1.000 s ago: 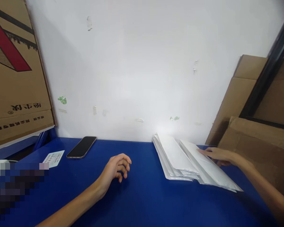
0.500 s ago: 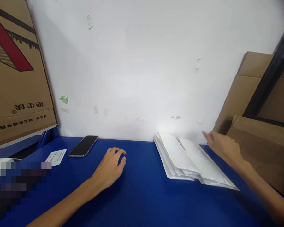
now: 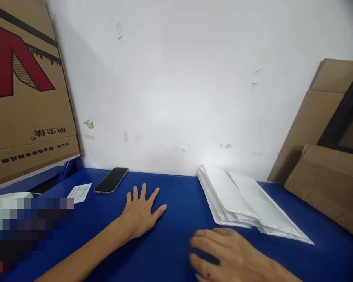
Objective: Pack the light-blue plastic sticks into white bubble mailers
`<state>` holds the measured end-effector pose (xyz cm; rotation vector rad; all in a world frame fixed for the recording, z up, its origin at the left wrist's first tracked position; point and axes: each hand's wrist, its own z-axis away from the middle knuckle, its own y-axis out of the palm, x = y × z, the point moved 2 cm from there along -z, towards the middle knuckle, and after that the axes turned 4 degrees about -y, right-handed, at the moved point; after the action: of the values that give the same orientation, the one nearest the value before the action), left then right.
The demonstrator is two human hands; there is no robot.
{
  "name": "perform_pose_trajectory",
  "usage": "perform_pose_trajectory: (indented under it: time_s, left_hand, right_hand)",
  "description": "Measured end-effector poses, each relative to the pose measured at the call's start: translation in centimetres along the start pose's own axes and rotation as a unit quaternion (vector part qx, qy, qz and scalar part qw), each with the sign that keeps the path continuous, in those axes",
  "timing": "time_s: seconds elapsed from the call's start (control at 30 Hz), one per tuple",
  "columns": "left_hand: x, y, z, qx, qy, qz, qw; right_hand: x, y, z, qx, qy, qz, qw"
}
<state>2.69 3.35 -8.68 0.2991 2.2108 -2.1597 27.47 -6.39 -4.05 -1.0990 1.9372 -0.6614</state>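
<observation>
My left hand lies palm down on the blue tabletop, fingers spread and nothing under them that I can see. At the front, my right hand hovers over or rests on the table with bent fingers; a gap shows between fingers and thumb, and no object is visible in it. Just beyond it lies a stack of white envelopes, fanned in two overlapping piles with slightly puffy ends. A smartphone, dark screen up, sits behind and left of my left hand.
A printed card lies left of the phone, near a blurred-out patch. A large cardboard box with red print stands at the left. Folded brown cardboard leans at the right edge. A white wall closes off the back.
My right hand has moved from beyond the envelopes' right side to the front middle of the table. My left hand has flattened, its fingers spreading. The view has shifted slightly.
</observation>
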Motion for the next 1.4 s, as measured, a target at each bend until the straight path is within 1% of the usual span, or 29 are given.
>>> perform_pose_trajectory:
  time_s: [0.03, 0.07, 0.1, 0.13, 0.17, 0.23, 0.27, 0.33, 0.43, 0.73, 0.93, 1.13, 1.4]
  left_hand:
    - [0.0, 0.1, 0.0, -0.006, 0.001, -0.008, 1.0]
    - [0.0, 0.2, -0.1, -0.009, 0.002, -0.017, 1.0]
    - [0.0, 0.3, -0.1, -0.01, 0.004, -0.025, 1.0]
    - [-0.1, 0.3, -0.1, -0.009, 0.005, -0.032, 0.999]
    - [-0.2, 0.3, -0.1, -0.007, 0.006, -0.037, 0.999]
    - [-0.3, 0.2, 0.0, -0.003, 0.006, -0.046, 0.999]
    - [-0.4, 0.1, 0.0, -0.001, 0.005, -0.049, 0.999]
    - [-0.6, -0.1, 0.1, 0.001, 0.004, -0.058, 0.998]
    - [-0.6, -0.1, 0.1, -0.004, 0.007, -0.07, 0.998]
    - [-0.2, 0.4, 0.0, -0.02, 0.018, -0.068, 0.997]
    - [-0.3, 0.4, -0.1, -0.031, 0.023, -0.082, 0.996]
    - [-0.6, 0.2, 0.1, -0.018, 0.022, -0.09, 0.996]
    - [-0.4, 0.3, 0.0, -0.026, 0.022, -0.083, 0.996]
  right_hand:
    - [0.3, 0.7, -0.4, 0.065, 0.012, -0.048, 0.997]
    - [0.3, 1.3, -0.6, 0.127, 0.039, -0.101, 0.986]
    - [0.1, 1.6, -0.7, 0.184, 0.08, -0.155, 0.967]
    - [-0.2, 1.9, -0.5, 0.227, 0.129, -0.206, 0.943]
    - [-0.5, 2.0, -0.4, 0.255, 0.18, -0.252, 0.916]
    - [-1.0, 2.0, 0.0, 0.281, 0.256, -0.318, 0.868]
    - [-1.1, 2.0, 0.2, 0.291, 0.273, -0.34, 0.852]
    - [-1.0, 2.0, 0.2, 0.303, 0.288, -0.36, 0.834]
    - [-0.8, 1.7, 0.0, 0.31, 0.293, -0.369, 0.826]
    - [-1.0, 1.1, -0.4, 0.317, 0.308, -0.363, 0.82]
    - [-0.9, 1.1, -0.3, 0.299, 0.314, -0.371, 0.821]
    - [-0.8, 1.2, -0.2, 0.29, 0.312, -0.372, 0.825]
    - [-0.9, 1.1, -0.3, 0.292, 0.31, -0.367, 0.827]
